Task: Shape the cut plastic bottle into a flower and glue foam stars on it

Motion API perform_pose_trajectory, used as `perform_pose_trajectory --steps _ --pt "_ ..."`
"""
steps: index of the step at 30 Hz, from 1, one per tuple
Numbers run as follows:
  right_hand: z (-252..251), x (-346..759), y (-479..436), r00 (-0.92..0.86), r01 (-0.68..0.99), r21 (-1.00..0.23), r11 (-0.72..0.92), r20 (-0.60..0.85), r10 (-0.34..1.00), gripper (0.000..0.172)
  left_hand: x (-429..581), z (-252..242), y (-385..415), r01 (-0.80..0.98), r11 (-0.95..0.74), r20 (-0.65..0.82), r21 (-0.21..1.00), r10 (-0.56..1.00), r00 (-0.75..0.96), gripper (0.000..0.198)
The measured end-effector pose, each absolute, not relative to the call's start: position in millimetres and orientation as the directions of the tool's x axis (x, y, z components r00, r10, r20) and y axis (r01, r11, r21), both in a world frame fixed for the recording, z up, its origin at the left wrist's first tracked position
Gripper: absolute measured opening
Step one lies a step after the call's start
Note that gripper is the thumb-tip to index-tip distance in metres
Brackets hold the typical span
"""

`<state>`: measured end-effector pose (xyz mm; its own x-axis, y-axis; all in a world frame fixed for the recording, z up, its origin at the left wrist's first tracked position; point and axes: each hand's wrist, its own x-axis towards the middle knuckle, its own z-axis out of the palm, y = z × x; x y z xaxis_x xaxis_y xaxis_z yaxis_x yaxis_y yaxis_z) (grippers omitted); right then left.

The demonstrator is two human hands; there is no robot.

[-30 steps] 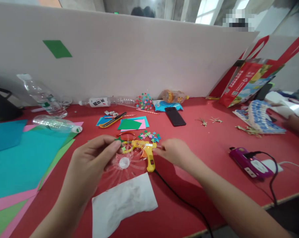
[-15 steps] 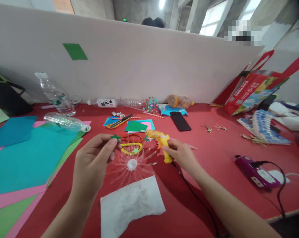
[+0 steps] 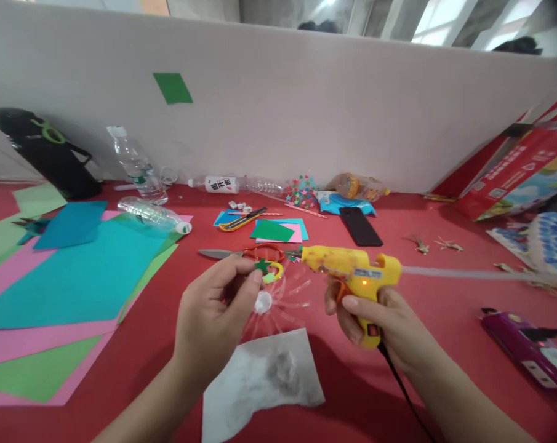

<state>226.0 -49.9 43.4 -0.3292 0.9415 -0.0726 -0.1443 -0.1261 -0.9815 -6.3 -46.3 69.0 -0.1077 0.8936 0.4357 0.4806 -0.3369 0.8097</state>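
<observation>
- Red table top (image 3: pixel 398 203) runs across the whole view, and it is full of craft things.
- A tall white board (image 3: pixel 306 111) stands along the far edge like a wall. A small green paper piece (image 3: pixel 172 87) is stuck on it. Above the board you can see bright windows.
- The left hand (image 3: pixel 213 320) pinches a little green star (image 3: pixel 262 266) between thumb and fingertip, with the other fingers curled in.
- The star is just over a clear plastic bottle piece (image 3: pixel 282 295) cut into strips, which lies on the table.
- The right hand (image 3: pixel 384 323) is wrapped tight round the handle of a yellow glue gun (image 3: pixel 352 267). Its tip points at the star, close beside it. A small orange light glows on the gun, and a black cord (image 3: pixel 402 387) hangs from it.
- A clear glue stick (image 3: pixel 467 274) pokes out of the back of the gun.
- Scissors (image 3: pixel 241 252) with red handles lie just behind the star.
- A crumpled white paper (image 3: pixel 260 381) lies at the near edge, between the two arms.
- Big blue, pink and green paper sheets (image 3: pixel 75 277) lie in a pile on the left.
- A black phone (image 3: pixel 360 225) lies farther back, and a purple power strip (image 3: pixel 532 351) sits on the right.
</observation>
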Motion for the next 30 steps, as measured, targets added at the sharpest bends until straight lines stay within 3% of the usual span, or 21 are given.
perform_pose_trajectory --steps 5,11,30 --pt "38 225 -63 -0.326 -0.087 -0.996 0.031 0.058 0.944 0.029 -4 65 -45 0.505 -0.338 0.433 0.794 0.898 -0.079 0.014" --pt "41 220 -68 -0.317 0.044 -0.979 0.200 0.176 0.932 0.019 2 62 -46 0.534 -0.373 0.469 0.759 0.882 -0.051 0.016" --pt "43 214 -66 -0.262 0.095 -0.974 0.206 0.175 0.949 0.029 4 65 -49 0.503 -0.363 0.456 0.784 0.887 -0.071 0.018"
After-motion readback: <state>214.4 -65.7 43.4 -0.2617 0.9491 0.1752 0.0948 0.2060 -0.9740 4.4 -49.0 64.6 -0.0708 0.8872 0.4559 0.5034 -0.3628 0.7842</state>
